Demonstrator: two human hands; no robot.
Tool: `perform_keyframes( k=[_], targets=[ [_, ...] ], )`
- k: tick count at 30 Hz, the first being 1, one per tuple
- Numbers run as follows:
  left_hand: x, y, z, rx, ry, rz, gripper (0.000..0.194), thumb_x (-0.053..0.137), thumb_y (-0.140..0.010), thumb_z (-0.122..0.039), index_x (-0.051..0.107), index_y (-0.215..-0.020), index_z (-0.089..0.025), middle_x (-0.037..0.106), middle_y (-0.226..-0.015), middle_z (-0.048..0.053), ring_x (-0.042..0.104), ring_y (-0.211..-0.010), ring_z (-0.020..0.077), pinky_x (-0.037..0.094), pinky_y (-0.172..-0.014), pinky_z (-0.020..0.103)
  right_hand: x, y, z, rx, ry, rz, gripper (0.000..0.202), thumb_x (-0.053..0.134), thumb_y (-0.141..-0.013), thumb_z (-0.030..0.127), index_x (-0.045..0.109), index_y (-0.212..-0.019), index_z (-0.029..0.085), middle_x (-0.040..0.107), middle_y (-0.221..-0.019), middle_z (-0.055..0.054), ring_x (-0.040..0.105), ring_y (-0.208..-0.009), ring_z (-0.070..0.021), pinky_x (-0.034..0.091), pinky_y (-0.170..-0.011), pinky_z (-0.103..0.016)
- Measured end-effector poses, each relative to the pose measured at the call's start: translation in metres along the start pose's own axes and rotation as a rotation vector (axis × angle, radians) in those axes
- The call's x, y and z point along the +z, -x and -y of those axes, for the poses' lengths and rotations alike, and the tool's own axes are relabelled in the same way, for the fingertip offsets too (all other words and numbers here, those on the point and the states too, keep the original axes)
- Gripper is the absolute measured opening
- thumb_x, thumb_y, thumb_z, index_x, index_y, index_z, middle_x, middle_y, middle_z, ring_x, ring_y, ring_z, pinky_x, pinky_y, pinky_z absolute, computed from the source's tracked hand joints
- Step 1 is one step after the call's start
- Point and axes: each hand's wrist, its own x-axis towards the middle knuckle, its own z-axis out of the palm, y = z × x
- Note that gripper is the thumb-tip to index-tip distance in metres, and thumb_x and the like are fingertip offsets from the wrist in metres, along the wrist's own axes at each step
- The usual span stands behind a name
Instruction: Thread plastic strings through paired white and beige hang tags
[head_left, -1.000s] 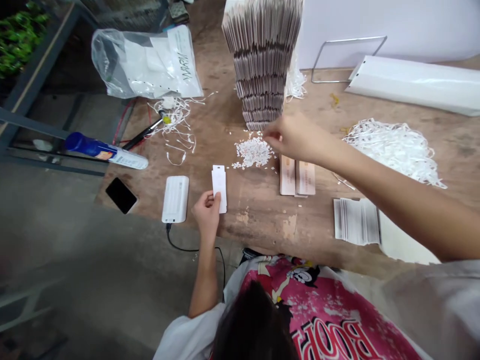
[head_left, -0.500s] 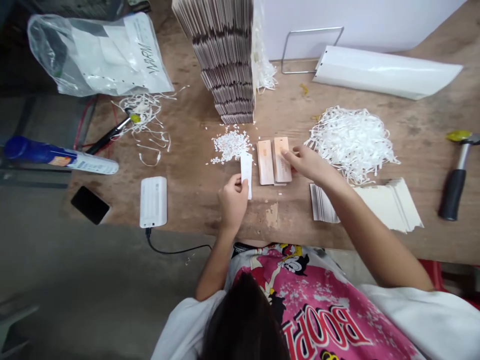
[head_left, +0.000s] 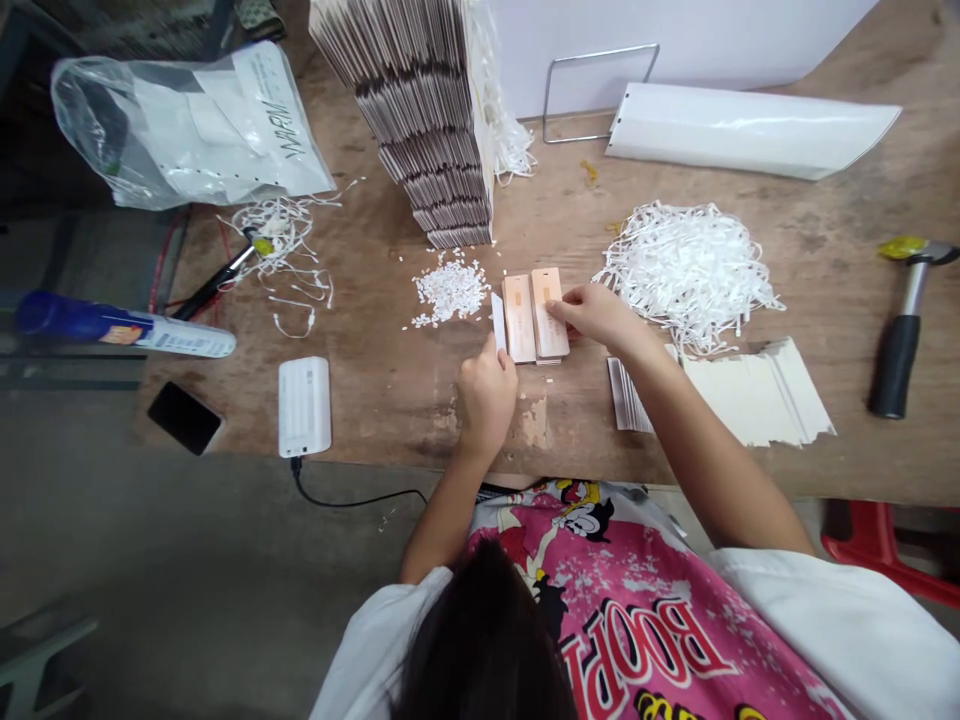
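Observation:
Pinched in my left hand [head_left: 487, 385] is a narrow white tag [head_left: 499, 322], tilted beside the left stack of peach tags [head_left: 519, 320]. My right hand [head_left: 589, 312] has its fingers closed at the right edge of the second peach stack [head_left: 550, 315]; whether it grips a single tag there is too small to tell. Small white paper bits [head_left: 451, 290] lie scattered beyond my left hand. A heap of white strings [head_left: 690, 275] is to the right of my right hand. Under my right forearm sits a row of thin cards [head_left: 628, 397].
Tall card stacks [head_left: 442, 140] stand at the back. A hammer [head_left: 898, 350] lies at the right, near pale torn card [head_left: 757, 395]. A power bank [head_left: 304, 405], phone [head_left: 184, 416], blue-capped can [head_left: 127, 325] and plastic bag [head_left: 195, 125] are on the left.
My left hand has moved right with the white tag, which now tilts against the left peach stack. My right hand stays at the right stack. The whole view has shifted slightly.

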Motion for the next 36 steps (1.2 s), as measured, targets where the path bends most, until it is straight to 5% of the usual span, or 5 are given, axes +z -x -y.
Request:
perform_keyframes(
  k=[6, 23, 36],
  targets=[
    [0.006, -0.005, -0.005, 0.037, 0.052, 0.035, 0.025, 0.046, -0.087, -0.016, 0.071, -0.089, -0.017, 0.068, -0.066, 0.010, 0.057, -0.057, 0.0196, 0.032, -0.057, 0.029, 0.002, -0.001, -0.003, -0.016, -0.044, 0.007, 0.021, 0.056, -0.085, 0.026, 0.060, -0.068, 0.014, 0.065, -0.068, -0.006, 0.058, -0.057, -0.0136, 0.044, -0.055, -0.023],
    [0.018, -0.026, -0.021, 0.092, 0.162, 0.101, 0.027, 0.049, -0.084, -0.015, 0.074, -0.093, -0.019, 0.072, -0.075, 0.009, 0.061, -0.065, 0.0200, 0.038, -0.063, 0.028, -0.016, -0.004, -0.021, -0.010, -0.037, -0.028, 0.024, 0.058, -0.081, 0.025, 0.053, -0.059, 0.018, 0.055, -0.056, -0.001, 0.052, -0.055, -0.0142, 0.043, -0.059, -0.026],
    [0.009, -0.023, 0.002, -0.010, 0.266, 0.011, 0.026, 0.052, -0.081, -0.018, 0.075, -0.091, -0.018, 0.071, -0.070, 0.008, 0.061, -0.060, 0.0184, 0.040, -0.060, 0.027, -0.001, -0.008, -0.013, -0.070, -0.052, 0.019, 0.018, 0.061, -0.081, 0.026, 0.063, -0.068, 0.014, 0.066, -0.067, -0.007, 0.059, -0.061, -0.0167, 0.048, -0.061, -0.028]
  ],
)
